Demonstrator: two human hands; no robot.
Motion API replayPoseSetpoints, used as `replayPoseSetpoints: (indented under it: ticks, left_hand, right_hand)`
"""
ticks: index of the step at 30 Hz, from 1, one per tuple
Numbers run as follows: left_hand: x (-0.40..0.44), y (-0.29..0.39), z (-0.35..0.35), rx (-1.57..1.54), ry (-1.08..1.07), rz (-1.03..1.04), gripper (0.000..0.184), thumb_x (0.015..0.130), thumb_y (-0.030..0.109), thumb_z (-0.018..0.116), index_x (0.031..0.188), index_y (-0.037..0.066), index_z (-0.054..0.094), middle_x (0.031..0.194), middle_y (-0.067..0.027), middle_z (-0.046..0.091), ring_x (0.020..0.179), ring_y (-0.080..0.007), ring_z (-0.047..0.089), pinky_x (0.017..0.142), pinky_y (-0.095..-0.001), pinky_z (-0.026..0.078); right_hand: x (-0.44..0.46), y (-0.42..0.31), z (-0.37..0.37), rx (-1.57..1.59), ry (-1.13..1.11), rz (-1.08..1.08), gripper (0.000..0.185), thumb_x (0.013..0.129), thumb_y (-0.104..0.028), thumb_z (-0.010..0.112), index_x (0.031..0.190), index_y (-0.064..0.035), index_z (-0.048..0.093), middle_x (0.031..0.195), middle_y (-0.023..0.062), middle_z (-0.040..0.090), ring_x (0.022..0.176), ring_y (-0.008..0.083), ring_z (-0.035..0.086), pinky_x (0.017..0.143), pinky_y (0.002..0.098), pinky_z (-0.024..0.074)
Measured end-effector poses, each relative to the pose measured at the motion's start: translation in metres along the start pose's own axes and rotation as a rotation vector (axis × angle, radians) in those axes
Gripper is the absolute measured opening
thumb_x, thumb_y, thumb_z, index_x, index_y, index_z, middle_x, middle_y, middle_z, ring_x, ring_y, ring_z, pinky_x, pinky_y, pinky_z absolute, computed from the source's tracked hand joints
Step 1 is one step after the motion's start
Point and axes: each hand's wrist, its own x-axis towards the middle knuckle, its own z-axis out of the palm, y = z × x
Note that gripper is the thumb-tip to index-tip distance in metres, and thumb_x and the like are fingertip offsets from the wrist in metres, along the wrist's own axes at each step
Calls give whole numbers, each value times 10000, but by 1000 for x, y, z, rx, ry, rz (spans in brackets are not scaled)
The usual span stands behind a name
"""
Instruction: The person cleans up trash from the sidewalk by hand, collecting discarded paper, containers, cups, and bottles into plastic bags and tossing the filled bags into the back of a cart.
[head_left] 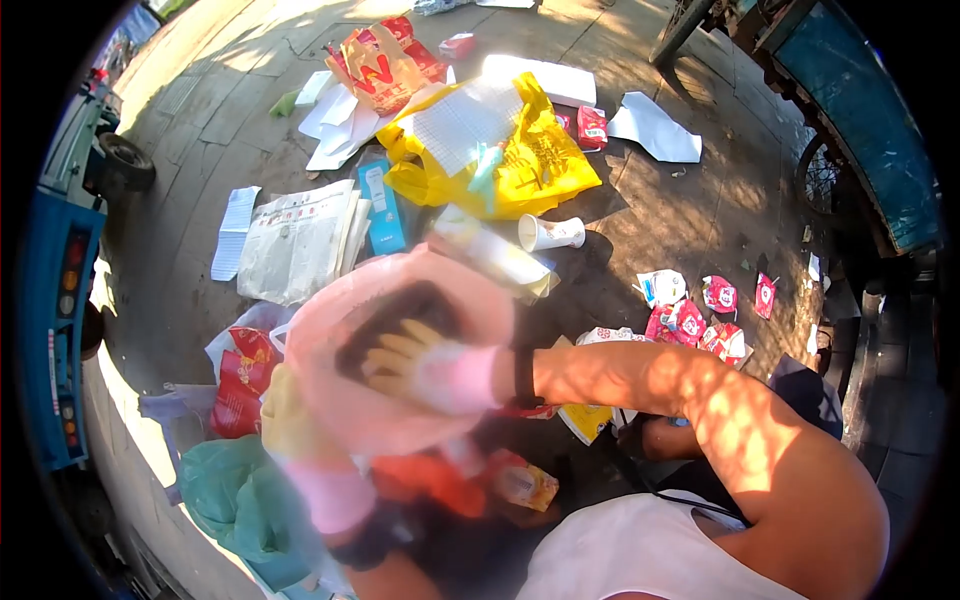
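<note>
A pink plastic bag (470, 290) is spread wide before me, its dark inside showing. My left hand (300, 445), in a yellow-and-pink glove and blurred, grips the bag's left side. Over the bag's opening is my right hand (430, 368), gloved alike, its fingers spread and nothing visible in them. Below the left side of the bag lie a green plastic bag (232, 495) and a red packet (243, 385). A blurred orange-red item (430, 485) and a small yellow-orange box (527, 484) lie under the pink bag.
Farther out lie a yellow plastic bag (545, 165), a paper carrier bag (378, 68), newspapers (295, 240), a blue box (382, 208) and a paper cup (552, 233). Several crumpled red-and-white packs (685, 322) sit at right. Blue vehicles (865, 110) (65, 330) flank the paving.
</note>
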Motion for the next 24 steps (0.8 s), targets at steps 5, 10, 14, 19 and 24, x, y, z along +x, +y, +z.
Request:
replayPoseSetpoints:
  ticks: [5, 10, 14, 19, 24]
  left_hand:
    - [9, -12, -25, 23, -35, 48, 249, 1060, 222, 508, 1062, 49, 688, 986, 6, 653, 891, -108, 601, 802, -274, 503]
    - [11, -15, -29, -27, 81, -14, 244, 1063, 253, 532, 1091, 63, 684, 1034, 2, 662, 943, -128, 617, 853, -293, 508]
    - [8, -15, -30, -57, 101, -51, 263, 1075, 263, 514, 1096, 53, 671, 1035, -2, 652, 949, -128, 601, 872, -289, 496]
    - [6, 8, -21, 262, -6, 48, 292, 1090, 255, 467, 1070, 28, 648, 995, -6, 630, 920, -111, 565, 861, -278, 487]
    - [15, 4, -19, 366, -12, 171, 227, 1051, 184, 528, 1104, 2, 653, 1021, -56, 658, 938, -182, 608, 865, -314, 503]
  right_hand:
    - [-14, 31, -94, 293, 614, -15, 200, 895, -97, 703, 1084, -35, 719, 1074, 126, 751, 973, 324, 722, 855, 406, 575]
    - [-54, 189, -73, -108, 423, 576, 426, 927, -185, 623, 1333, -55, 612, 1270, 190, 673, 1130, 395, 654, 979, 495, 520]
    - [-45, 262, -63, -202, -32, 753, 617, 871, -194, 672, 1465, -124, 519, 1528, 164, 501, 1413, 408, 456, 1139, 602, 365]
    - [-22, 337, -21, -627, -146, 376, 522, 914, -162, 642, 1432, -146, 583, 1513, 122, 539, 1430, 366, 464, 1192, 600, 314]
    - [-24, 346, -11, -577, -260, 451, 440, 958, -175, 593, 1396, -163, 627, 1297, 74, 693, 1295, 318, 578, 1194, 601, 312]
